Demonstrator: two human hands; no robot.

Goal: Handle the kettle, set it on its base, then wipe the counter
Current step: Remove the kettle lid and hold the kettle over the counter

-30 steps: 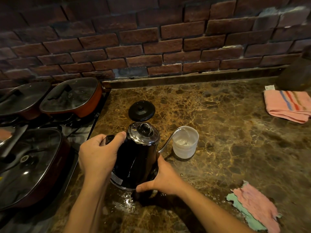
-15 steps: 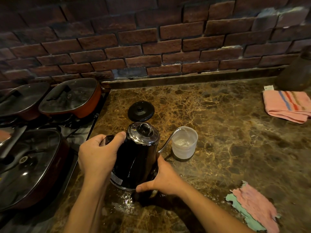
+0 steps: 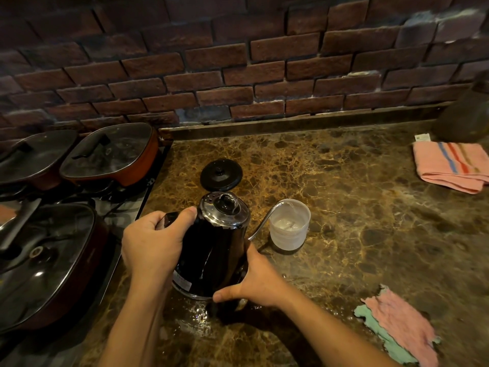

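A black gooseneck kettle (image 3: 214,250) with a chrome lid is tilted to the right, its thin spout over a clear plastic cup (image 3: 289,223) that holds a little water. My left hand (image 3: 152,242) grips the kettle's black handle. My right hand (image 3: 254,279) holds the kettle's lower right side, thumb along the bottom rim. The round black kettle base (image 3: 221,174) sits on the brown marble counter (image 3: 357,207) just behind the kettle. A pink and green wiping cloth (image 3: 397,327) lies at the front right. Water glistens on the counter below the kettle.
A stove at the left carries three lidded pans (image 3: 105,154). A folded pink striped towel (image 3: 452,165) lies at the back right, beside a dark rounded object (image 3: 468,115). A brick wall closes off the back of the counter.
Almost nothing differs. Both hands hold the kettle tilted over the cup as before; the view has shifted slightly.
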